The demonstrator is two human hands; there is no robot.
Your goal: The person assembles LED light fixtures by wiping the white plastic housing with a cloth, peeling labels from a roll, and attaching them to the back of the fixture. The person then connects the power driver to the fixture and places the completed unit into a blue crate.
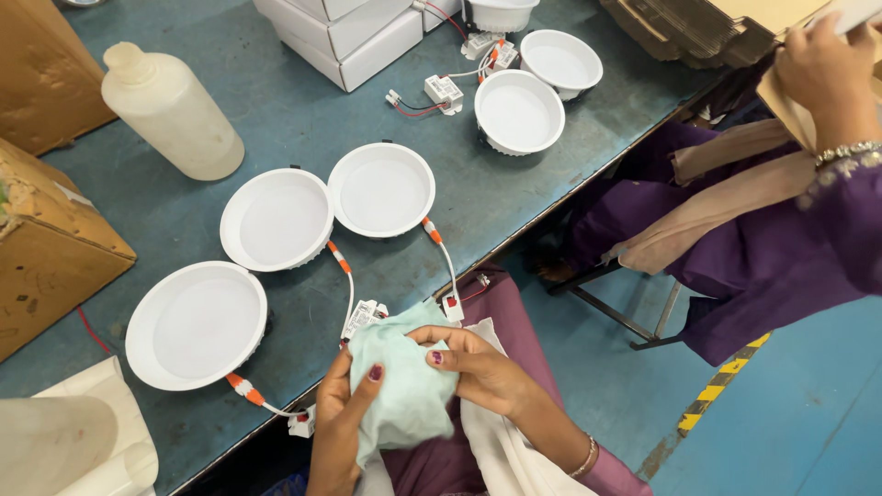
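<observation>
Basically, pale green cloth (404, 386) bunched at the table's near edge, over the lap, both hands pinching it: left hand (344, 409) grips from below, right hand (478, 367) from above, wadded as for wiping. Just beyond, three round white downlights (276, 219) face-up on blue table (303, 110), wired drivers dangling. Translucent plastic bottle (170, 110) lies beside them, contents not visible. A co-worker's hand (822, 64) holds cardboard at top right.

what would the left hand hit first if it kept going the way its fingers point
The left hand points up and away over the pale green cloth it holds. Beyond that, probably the small white driver box at the table edge, though depth is unclear.
</observation>
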